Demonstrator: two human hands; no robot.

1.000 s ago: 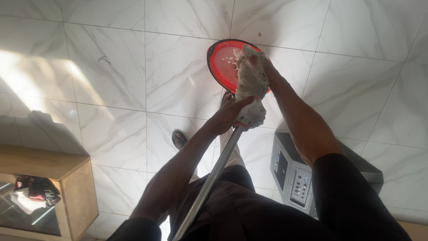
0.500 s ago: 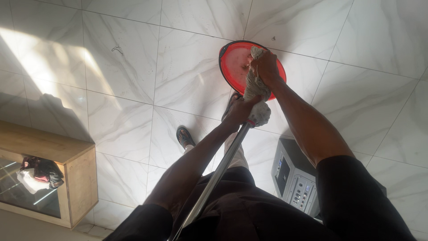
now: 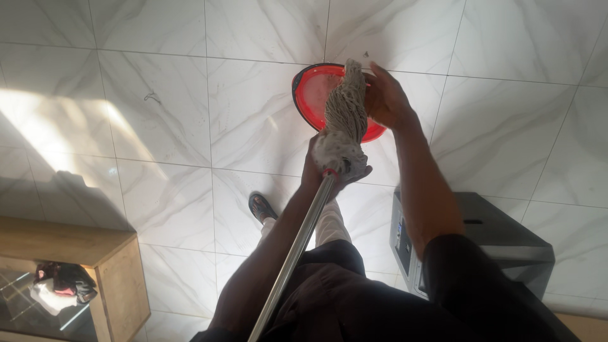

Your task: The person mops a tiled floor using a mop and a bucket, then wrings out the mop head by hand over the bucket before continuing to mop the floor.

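Observation:
I hold a string mop over a red bucket (image 3: 309, 96) that stands on the white marble floor. The mop's grey string head (image 3: 345, 113) is twisted into a rope above the bucket. My left hand (image 3: 315, 178) grips the base of the mop head where it meets the metal handle (image 3: 296, 249), mostly hidden behind the strings. My right hand (image 3: 384, 99) touches the far end of the twisted strings, fingers partly spread around them.
A grey box-shaped appliance (image 3: 494, 235) with a control panel stands on the floor at the right. A wooden cabinet (image 3: 95, 253) with a glass top, cloths inside, is at the lower left. My sandalled foot (image 3: 261, 206) is below the bucket.
The strings have been wrung into a tighter rope. My right hand loosened from a closed grip on the strings' end to a partly spread hold at their side. The view shifted slightly.

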